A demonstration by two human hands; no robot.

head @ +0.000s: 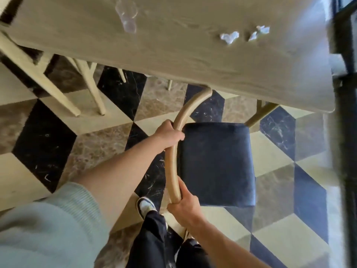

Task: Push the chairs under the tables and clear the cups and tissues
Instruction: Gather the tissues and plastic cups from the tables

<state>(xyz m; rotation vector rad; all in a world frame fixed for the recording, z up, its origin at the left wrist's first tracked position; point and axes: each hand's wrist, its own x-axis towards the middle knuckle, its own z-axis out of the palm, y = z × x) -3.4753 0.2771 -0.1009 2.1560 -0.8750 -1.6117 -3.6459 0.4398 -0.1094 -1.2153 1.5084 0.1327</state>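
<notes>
A wooden chair with a dark blue seat point(216, 163) stands in front of me, its curved backrest rail point(172, 167) running from my hands up to the table's near edge. My left hand point(169, 133) grips the rail higher up, and my right hand point(182, 207) grips its lower end. The seat sits outside the pale wooden table point(193, 55). On the table lies a clear plastic cup point(127, 16) on its side at the top left, and two crumpled white tissues point(229, 37) point(258, 32) lie toward the right.
Pale legs of another chair point(58, 89) stand under the table's left part. A table leg point(258, 115) shows right of the seat. The floor has black, brown and cream cube-pattern tiles. A dark frame point(345, 132) runs down the right edge. My feet are below the rail.
</notes>
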